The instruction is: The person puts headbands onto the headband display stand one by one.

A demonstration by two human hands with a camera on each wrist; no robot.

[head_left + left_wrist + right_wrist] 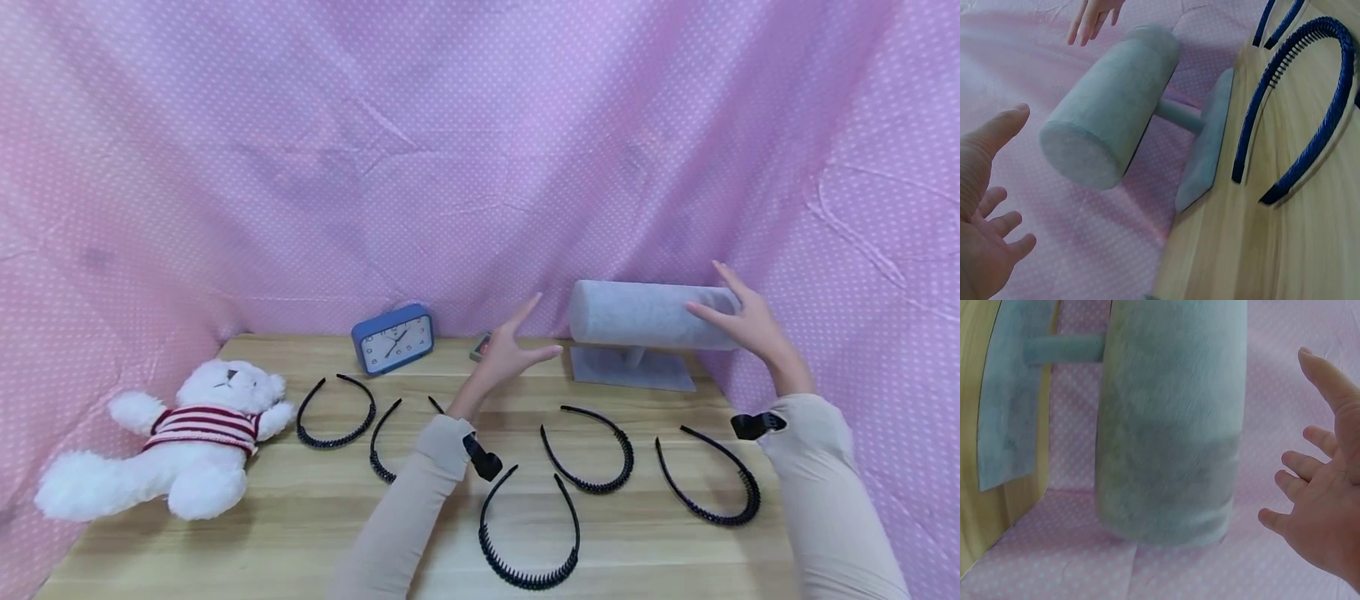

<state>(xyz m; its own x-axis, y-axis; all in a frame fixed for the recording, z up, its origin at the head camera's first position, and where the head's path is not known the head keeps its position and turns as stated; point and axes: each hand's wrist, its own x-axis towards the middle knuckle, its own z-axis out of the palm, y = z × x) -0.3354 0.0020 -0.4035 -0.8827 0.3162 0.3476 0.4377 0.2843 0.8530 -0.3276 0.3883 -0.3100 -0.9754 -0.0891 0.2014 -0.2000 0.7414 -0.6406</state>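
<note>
My fingers (pixel 1302 465) are hanging spread and empty, the left hand (pixel 506 354) apart at the grey padded roll's (pixel 645 312) nine o'clock, the right hand (pixel 750 325) near its three o'clock end. The roll is standing at my one o'clock, far across the tabletop (pixel 300 508), probably light, soft-skinned, unslippery; both ends are likely offering the steadiest hold.

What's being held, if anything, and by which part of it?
Nothing is held: the left hand and right hand are both empty, near the grey cylinder but not touching it.
</note>
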